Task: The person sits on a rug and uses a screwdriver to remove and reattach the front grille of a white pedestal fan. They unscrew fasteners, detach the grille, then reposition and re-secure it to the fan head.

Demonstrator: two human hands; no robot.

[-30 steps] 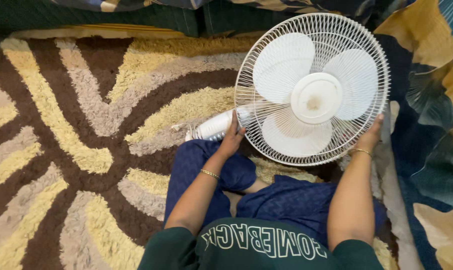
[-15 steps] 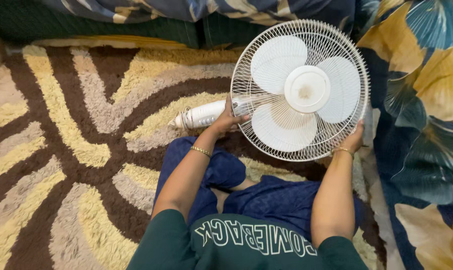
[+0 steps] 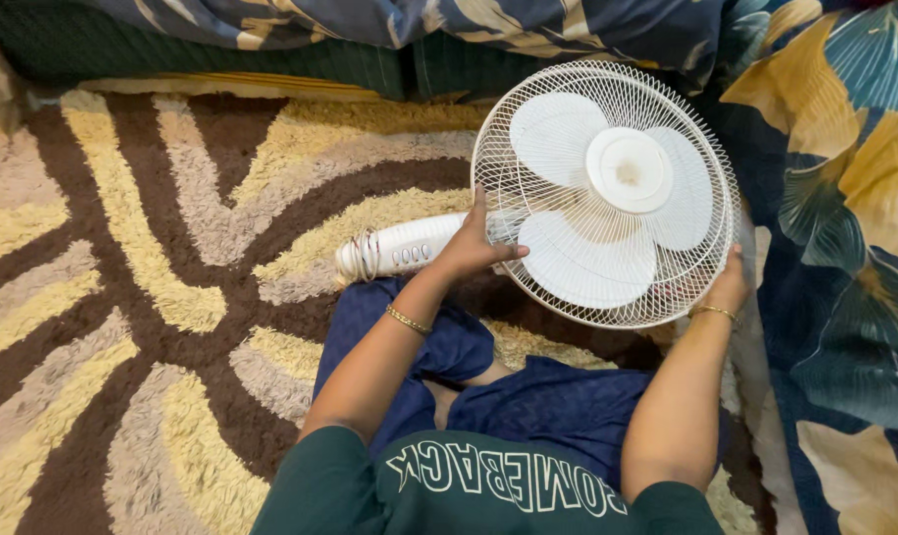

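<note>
**One fan, two hands on its grille**

A single white fan [image 3: 607, 193] lies on the brown-and-yellow patterned rug [image 3: 122, 277], near its far right corner. Three blades show behind the wire grille. The left hand [image 3: 474, 250] presses open against the grille's left rim, fingers spread, beside the fan's white neck [image 3: 409, 248]. The right hand [image 3: 728, 282] cups the lower right rim. Each wrist wears one gold bangle, two altogether.

View panned down-left: white fan [image 3: 607, 193] now higher in frame, left hand [image 3: 474, 248] shifted onto the grille's edge.
</note>
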